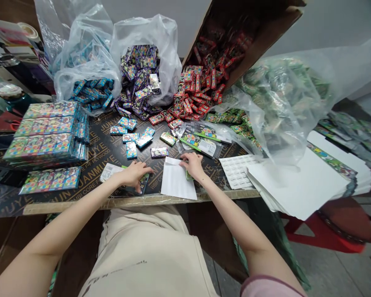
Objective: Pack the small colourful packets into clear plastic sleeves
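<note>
My left hand (135, 175) rests with thumb and fingers spread on a flat printed packet (146, 181). A barcode label (110, 171) shows at the packet's left end, beside my wrist. To the right, my right hand (192, 164) has its fingers bent onto the upper right edge of a white sheet (177, 181) and seems to pinch it. A bit of a green printed piece (189, 175) shows under that hand, mostly hidden. Just above the sheet lies a small purple box (159, 152). Several small blue boxes (131, 149) lie loose farther left.
Plastic bags spill blue boxes (94, 93), purple boxes (139, 78) and green packs (235, 116). Red boxes (198, 90) pour from a carton (268, 41). Wrapped sets (46, 128) are stacked left. Green header bags (200, 142), a sticker sheet (236, 171) and white sheets (293, 181) lie right.
</note>
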Action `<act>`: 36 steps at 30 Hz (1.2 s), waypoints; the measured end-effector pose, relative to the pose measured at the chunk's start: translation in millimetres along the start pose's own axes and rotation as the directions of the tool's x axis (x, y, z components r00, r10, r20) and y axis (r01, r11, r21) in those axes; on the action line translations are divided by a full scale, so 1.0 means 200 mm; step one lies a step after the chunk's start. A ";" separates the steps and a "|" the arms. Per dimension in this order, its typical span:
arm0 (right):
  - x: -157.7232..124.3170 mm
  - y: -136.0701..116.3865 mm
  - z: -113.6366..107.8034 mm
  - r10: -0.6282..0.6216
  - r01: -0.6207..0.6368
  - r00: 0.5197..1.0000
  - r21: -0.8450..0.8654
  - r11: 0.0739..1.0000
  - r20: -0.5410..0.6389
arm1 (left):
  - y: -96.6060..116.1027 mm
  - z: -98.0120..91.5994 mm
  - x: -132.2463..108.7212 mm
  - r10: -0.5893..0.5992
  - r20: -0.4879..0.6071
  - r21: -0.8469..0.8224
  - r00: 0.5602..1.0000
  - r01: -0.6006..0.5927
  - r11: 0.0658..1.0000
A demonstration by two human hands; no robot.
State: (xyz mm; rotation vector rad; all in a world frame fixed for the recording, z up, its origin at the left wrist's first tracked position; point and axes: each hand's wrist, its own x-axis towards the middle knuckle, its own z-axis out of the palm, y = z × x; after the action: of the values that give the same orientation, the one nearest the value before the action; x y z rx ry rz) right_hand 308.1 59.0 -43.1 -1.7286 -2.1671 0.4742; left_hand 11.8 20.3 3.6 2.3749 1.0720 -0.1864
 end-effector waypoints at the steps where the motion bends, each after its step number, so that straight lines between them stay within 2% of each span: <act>1: 0.00 0.01 0.01 0.021 -0.021 1.000 0.014 1.000 -0.007 | 0.00 -0.02 0.00 -0.014 0.036 -0.020 0.999 0.015 1.000; 3: -0.01 0.02 0.03 0.040 -0.039 0.999 0.020 0.999 -0.028 | 0.01 -0.07 -0.01 -0.040 0.045 -0.078 0.998 0.044 0.996; 4: -0.02 0.03 0.03 0.031 -0.030 0.999 0.015 0.999 -0.045 | 0.02 -0.11 -0.03 -0.053 0.003 -0.118 0.999 0.053 0.992; 6: -0.03 0.03 0.05 -0.016 0.015 0.996 -0.012 1.000 -0.091 | 0.02 -0.18 -0.07 -0.101 -0.166 -0.236 0.981 0.059 0.970; 8: -0.05 0.03 0.05 -0.076 0.069 0.989 -0.053 0.996 -0.131 | 0.01 -0.25 -0.13 -0.193 -0.364 -0.404 0.911 0.032 0.914; 10: -0.07 0.03 0.06 -0.132 0.119 0.980 -0.098 0.988 -0.150 | 0.01 -0.30 -0.17 -0.274 -0.521 -0.532 0.808 -0.057 0.845; 13: -0.08 0.02 0.06 -0.225 0.199 0.964 -0.173 0.964 -0.144 | 0.00 -0.32 -0.21 -0.294 -0.683 -0.558 0.669 -0.218 0.801; 16: -0.08 0.02 0.07 -0.290 0.257 0.949 -0.235 0.937 -0.120 | 0.00 -0.27 -0.22 -0.328 -0.736 -0.564 0.592 -0.268 0.781; 20: -0.05 0.01 0.05 -0.259 0.242 0.960 -0.153 0.958 -0.109 | 0.04 -0.19 -0.24 -0.345 -0.747 -0.567 0.568 -0.273 0.777; 23: 0.01 -0.08 -0.05 -0.170 0.178 0.966 0.025 0.984 -0.197 | 0.08 -0.17 -0.26 -0.355 -0.760 -0.551 0.545 -0.251 0.796; 25: 0.06 -0.22 -0.17 -0.160 0.205 0.958 0.181 0.962 -0.236 | 0.10 -0.17 -0.27 -0.357 -0.778 -0.531 0.517 -0.237 0.814; 28: 0.15 -0.51 -0.37 -0.333 0.337 0.939 0.404 0.850 -0.082 | 0.11 -0.17 -0.28 -0.324 -0.809 -0.486 0.490 -0.249 0.838; 30: 0.20 -0.71 -0.46 -0.454 0.349 0.887 0.519 0.780 0.086 | 0.12 -0.17 -0.28 -0.302 -0.822 -0.465 0.483 -0.263 0.845; 32: 0.24 -0.88 -0.50 -0.548 0.314 0.784 0.577 0.754 0.290 | 0.12 -0.17 -0.29 -0.289 -0.828 -0.451 0.481 -0.262 0.853; 34: 0.27 -0.99 -0.49 -0.590 0.300 0.670 0.562 0.771 0.452 | 0.13 -0.18 -0.29 -0.285 -0.830 -0.440 0.480 -0.248 0.863; 36: 0.30 -1.06 -0.46 -0.582 0.327 0.607 0.498 0.803 0.540 | 0.15 -0.18 -0.30 -0.285 -0.829 -0.435 0.481 -0.235 0.870</act>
State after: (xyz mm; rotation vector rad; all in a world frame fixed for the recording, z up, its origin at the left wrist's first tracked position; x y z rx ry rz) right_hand 153.2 78.4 138.1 -0.7663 -2.6484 1.4155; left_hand -11.2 -17.2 66.2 1.8746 1.3429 1.3364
